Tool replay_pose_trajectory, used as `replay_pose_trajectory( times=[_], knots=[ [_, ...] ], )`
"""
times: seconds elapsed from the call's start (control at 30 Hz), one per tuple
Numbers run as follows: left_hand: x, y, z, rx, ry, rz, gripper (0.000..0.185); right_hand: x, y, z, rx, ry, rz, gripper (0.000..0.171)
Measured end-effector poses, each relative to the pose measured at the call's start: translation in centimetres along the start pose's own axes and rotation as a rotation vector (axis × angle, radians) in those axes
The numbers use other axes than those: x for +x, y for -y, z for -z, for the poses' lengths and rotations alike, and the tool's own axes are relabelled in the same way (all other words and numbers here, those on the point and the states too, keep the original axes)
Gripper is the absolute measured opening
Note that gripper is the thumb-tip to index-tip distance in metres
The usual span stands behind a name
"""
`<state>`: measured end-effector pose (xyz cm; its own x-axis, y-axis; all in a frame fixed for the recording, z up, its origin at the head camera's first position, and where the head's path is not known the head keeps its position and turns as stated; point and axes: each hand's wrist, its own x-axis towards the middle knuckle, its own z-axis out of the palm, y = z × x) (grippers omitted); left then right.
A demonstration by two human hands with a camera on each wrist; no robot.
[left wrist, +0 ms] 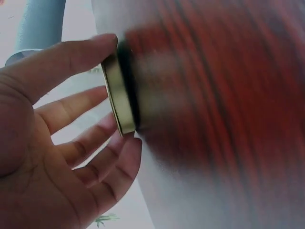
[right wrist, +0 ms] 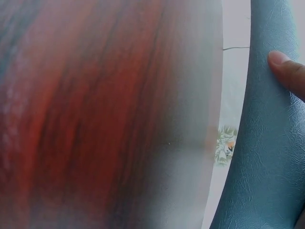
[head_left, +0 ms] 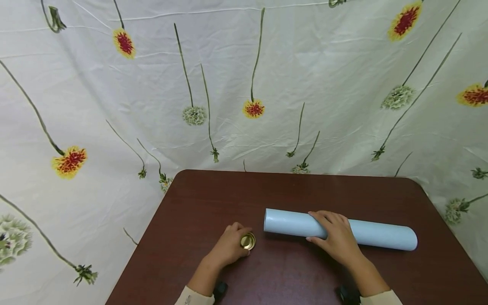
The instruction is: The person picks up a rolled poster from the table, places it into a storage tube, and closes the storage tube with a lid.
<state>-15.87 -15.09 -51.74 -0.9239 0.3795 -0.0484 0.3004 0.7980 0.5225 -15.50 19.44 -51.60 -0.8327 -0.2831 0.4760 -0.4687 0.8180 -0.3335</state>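
My left hand (head_left: 230, 245) pinches a round gold metal lid (head_left: 248, 241) between thumb and fingertips, close over the table. In the left wrist view the lid (left wrist: 119, 95) stands edge-on, thumb at its upper edge and fingertips along the side and lower edge. My right hand (head_left: 337, 237) grips a long light blue tube (head_left: 381, 234) around its middle, thumb on the near side and fingers over the top. The tube lies crosswise, its left end near the lid but apart from it. Only one digit and a stretch of the tube (right wrist: 267, 143) show in the right wrist view.
The dark reddish-brown wooden table (head_left: 225, 190) has rounded far corners. Behind and beside it hangs a white cloth (head_left: 228, 135) printed with flowers and stems. A shadow falls on the table below the tube.
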Motion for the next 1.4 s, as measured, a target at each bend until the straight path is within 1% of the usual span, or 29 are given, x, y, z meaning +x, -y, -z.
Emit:
replay_pose_trajectory(
  times=[0.1,0.33,0.6,0.8,0.97,1.2,1.4],
  knots=[
    [0.1,0.1,0.1,-0.034,-0.001,0.005,0.061,0.1,0.0,0.0,0.001,0.007,-0.003,0.08],
    [0.4,0.3,0.3,-0.158,-0.004,0.04,0.055,0.1,-0.1,-0.1,0.002,0.012,-0.009,0.08],
    [0.6,0.6,0.6,-0.311,-0.02,0.094,0.059,0.1,0.1,-0.1,0.013,0.007,-0.009,0.079],
    [0.7,0.4,0.9,-0.389,-0.025,0.093,0.06,0.1,0.4,0.0,0.017,0.014,-0.007,0.079],
    [0.5,0.0,1.0,-0.445,-0.036,0.077,0.062,0.1,0.5,-0.1,0.013,0.017,-0.006,0.08],
    [0.5,-0.5,0.7,-0.536,-0.085,0.061,0.053,0.0,0.6,-0.1,0.013,0.018,-0.01,0.08],
    [0.6,-0.8,0.5,-0.582,-0.1,0.072,0.048,0.0,0.9,-0.1,0.025,0.015,-0.01,0.08]
  ],
)
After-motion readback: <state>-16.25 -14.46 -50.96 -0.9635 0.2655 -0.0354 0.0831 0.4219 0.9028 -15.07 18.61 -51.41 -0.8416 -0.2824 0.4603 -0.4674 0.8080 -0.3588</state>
